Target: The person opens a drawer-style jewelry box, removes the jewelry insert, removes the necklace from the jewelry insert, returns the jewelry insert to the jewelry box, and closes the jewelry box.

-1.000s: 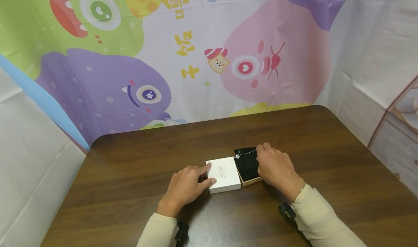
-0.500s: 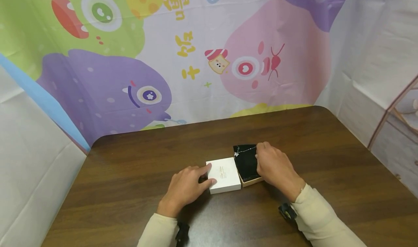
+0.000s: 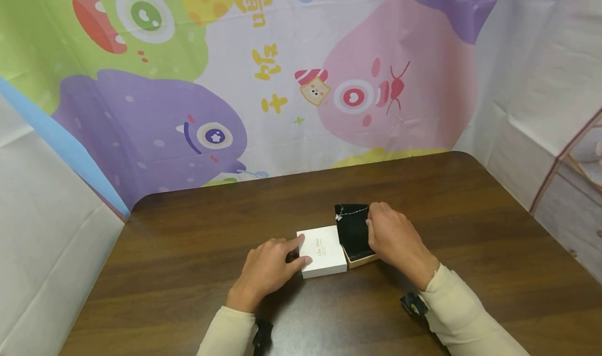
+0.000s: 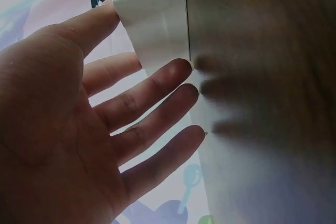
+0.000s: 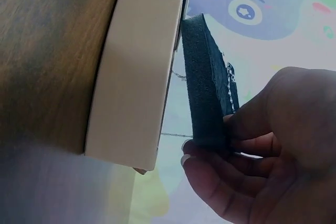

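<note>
My right hand [image 3: 395,236] pinches a black foam jewellery insert [image 3: 352,233] at its right edge between thumb and fingers. In the right wrist view the foam insert [image 5: 202,87] stands tilted, raised out of a tan cardboard box [image 5: 134,72]. A thin silver chain with a small charm [image 3: 339,217] runs across the insert; strands also hang behind it. Thumb and forefinger of my left hand [image 3: 265,267] rest on a white box lid [image 3: 324,249] with gold lettering, beside the tan box. The left hand's other fingers [image 4: 152,93] stretch out toward the table, relaxed.
Both box parts sit side by side on a dark wooden table [image 3: 188,230]. A cartoon-printed cloth [image 3: 282,136] hangs behind the table's far edge, with pale cloth on both sides. Dark straps with cameras are on both wrists.
My right hand has raised the foam insert's far edge, carrying the silver chain up with it, so the insert tilts more. The left hand and the white lid have stayed in place.
</note>
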The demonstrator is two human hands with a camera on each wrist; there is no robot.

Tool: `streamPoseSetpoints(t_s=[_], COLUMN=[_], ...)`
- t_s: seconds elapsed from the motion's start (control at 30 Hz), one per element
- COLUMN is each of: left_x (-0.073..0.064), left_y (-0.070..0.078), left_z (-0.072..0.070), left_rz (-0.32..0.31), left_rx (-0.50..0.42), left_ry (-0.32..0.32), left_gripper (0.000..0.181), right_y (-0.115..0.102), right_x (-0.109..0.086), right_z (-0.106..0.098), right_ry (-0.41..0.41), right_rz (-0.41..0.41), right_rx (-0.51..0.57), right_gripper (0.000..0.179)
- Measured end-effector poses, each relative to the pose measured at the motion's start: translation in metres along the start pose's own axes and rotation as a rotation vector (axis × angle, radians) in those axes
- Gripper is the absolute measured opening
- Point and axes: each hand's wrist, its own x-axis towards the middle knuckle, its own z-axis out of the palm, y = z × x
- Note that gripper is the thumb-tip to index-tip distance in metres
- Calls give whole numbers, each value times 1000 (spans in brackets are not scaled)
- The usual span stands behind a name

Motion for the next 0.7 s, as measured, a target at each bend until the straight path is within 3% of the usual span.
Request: streamPoseSetpoints(t_s=[0.7], left_x=[0], left_y=[-1], left_z=[1], left_rz=[5], left_rx=[7], left_ry=[4], left_gripper=[53], right_y=[1], right_x=[1], right_z=[7], right_ry=[76], right_rz=[53], right_rx=[164], right_gripper=[11])
